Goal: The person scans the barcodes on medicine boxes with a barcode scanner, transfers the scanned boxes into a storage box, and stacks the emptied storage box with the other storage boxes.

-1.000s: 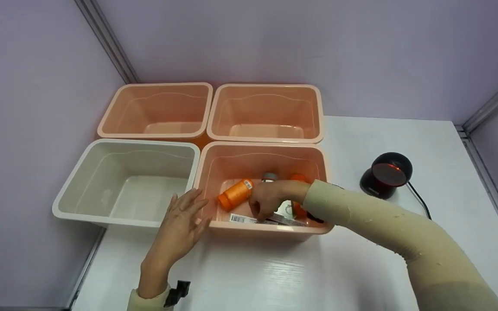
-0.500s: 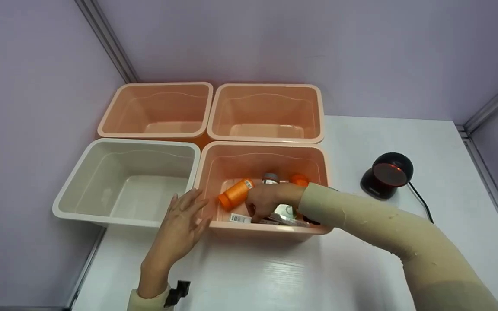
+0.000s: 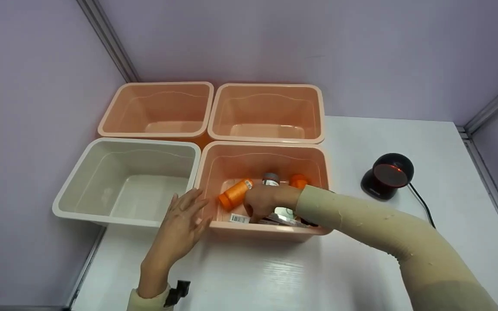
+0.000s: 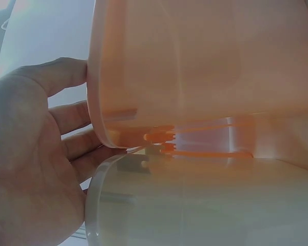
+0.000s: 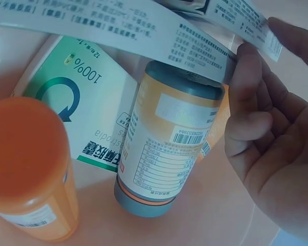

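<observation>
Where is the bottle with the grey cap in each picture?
Head: the grey-capped bottle with the pale label stands mid-bin, just beyond the right hand.
Left wrist: not in it.
Right wrist: centre, beside the hand.
Shared landmark: the peach plastic bin.

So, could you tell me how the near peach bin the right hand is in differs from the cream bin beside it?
The near peach bin is peach-coloured; the cream bin is off-white. The peach bin holds orange bottles and cartons, with the right hand reaching inside; the cream bin shows no contents. The left hand rests open against the peach bin's front corner, not the cream bin. Both look alike in shape and size.
</observation>
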Tool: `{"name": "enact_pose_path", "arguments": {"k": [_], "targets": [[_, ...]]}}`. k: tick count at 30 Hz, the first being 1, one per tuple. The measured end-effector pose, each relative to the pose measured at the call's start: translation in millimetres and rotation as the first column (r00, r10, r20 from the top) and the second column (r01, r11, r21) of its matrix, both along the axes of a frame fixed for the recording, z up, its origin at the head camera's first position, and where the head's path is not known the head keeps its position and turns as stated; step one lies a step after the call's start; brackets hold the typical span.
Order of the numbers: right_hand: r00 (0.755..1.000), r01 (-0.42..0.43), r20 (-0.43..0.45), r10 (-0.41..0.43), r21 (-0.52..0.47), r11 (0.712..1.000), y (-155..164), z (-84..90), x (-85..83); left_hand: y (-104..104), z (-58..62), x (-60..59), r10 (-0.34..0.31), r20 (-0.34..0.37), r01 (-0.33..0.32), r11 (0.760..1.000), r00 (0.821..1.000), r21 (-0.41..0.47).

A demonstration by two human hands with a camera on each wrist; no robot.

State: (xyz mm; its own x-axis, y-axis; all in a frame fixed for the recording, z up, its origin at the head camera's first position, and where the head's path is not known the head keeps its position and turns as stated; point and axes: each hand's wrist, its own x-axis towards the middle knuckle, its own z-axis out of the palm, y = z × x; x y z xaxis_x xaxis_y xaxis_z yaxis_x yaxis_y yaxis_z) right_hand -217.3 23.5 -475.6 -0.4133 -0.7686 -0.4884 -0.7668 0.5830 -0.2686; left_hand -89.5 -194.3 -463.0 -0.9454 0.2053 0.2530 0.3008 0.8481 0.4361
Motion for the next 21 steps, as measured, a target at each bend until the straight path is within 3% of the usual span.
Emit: {"name": "enact_pose_path", "arguments": {"k": [16, 21], "targets": [[0.996, 0.029, -0.088, -0.031, -0.019, 0.999, 1.7, 2.7, 0.1, 1.5, 0.5, -0.2, 0.012, 0.019, -0.012, 1.0, 1.0, -0.01], [0.99, 0.096, -0.098, -0.1, -0.048, 0.994, 3.9, 8.4, -1.8, 2.1, 1.7, 1.0, 0.02, 0.021, -0.02, 1.0, 1.0, -0.002]]}}
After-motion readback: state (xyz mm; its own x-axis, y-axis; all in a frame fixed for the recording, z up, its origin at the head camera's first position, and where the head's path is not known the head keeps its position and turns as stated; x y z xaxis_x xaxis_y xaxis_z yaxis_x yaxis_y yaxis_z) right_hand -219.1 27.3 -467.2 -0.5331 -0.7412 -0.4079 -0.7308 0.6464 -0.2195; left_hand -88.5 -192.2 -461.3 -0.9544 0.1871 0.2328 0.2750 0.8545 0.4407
